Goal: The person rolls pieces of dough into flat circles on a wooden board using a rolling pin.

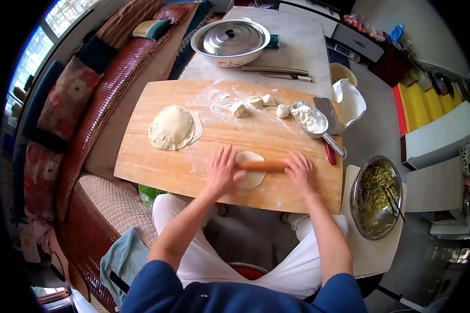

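A wooden rolling pin (262, 166) lies across a thin round of dough (251, 181) on a floured wooden board (141, 159). My left hand (224, 171) presses on the pin's left end, and my right hand (300, 169) is over its right end; both are slightly blurred. To the left rests a stack of flat dough rounds (171, 128). Beyond the pin are several small lumps of dough (282, 110). At the right a metal scoop (312, 121) holds flour, beside a cleaver (326, 111) with a red handle.
A lidded white basin (231, 58) and long knives (277, 70) lie on the table behind the board. To the right, a metal bowl (354, 201) holds chopped greenish filling and chopsticks. A white bag (349, 101) stands by the board. A sofa (102, 104) runs along the left.
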Available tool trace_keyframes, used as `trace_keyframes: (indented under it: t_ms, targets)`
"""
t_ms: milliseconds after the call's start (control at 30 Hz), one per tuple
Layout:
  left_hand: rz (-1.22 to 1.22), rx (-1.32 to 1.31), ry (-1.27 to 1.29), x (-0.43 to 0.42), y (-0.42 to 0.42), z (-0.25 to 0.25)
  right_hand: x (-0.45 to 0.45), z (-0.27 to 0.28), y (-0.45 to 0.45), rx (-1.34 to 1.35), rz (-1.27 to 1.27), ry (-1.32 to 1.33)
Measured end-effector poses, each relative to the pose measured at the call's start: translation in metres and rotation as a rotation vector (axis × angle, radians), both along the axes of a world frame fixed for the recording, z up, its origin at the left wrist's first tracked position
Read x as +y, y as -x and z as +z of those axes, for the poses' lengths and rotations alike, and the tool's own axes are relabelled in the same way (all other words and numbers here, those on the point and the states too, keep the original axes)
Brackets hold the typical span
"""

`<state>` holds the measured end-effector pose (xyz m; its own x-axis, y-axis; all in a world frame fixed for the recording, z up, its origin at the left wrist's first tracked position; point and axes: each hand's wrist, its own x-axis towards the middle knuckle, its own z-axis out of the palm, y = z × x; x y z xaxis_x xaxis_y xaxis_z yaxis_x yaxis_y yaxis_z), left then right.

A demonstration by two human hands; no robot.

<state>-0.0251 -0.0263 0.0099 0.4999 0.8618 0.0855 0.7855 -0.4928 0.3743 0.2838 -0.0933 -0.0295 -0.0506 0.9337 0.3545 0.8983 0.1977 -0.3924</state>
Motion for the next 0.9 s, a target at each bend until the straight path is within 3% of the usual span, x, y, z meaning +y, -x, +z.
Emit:
trace_keyframes:
  t_ms: [133,300,400,500,567,667,800,900]
  targets:
    - [-0.073,0.035,0.019,-0.059,0.028,-0.002,-0.033,0.022,0.011,-0.044,0.075,0.024]
    - [0.226,-0.11,-0.077,0.055,0.005,-0.027,0.055,0.006,0.011,-0.046,0.02,-0.017]
    - [0.266,-0.141,-0.086,0.081,-0.012,-0.037,0.058,-0.017,-0.001,-0.004,-0.01,-0.019]
    - [0.029,0.033,-0.116,0.002,-0.004,-0.01,0.01,-0.02,-0.009,0.011,0.046,-0.02]
    - [-0.107,0.037,0.021,-0.054,0.011,0.005,-0.02,-0.01,-0.009,-0.02,0.077,-0.006]
    - [-0.135,0.096,0.022,-0.062,0.027,0.002,-0.023,0.013,0.009,-0.081,0.097,0.032]
    - [0.2,-0.08,-0.066,0.042,0.017,-0.015,0.047,0.011,0.021,-0.081,0.072,-0.004]
    - [0.307,-0.043,-0.105,0.078,0.0,-0.019,0.065,-0.003,0.014,-0.052,-0.001,-0.018]
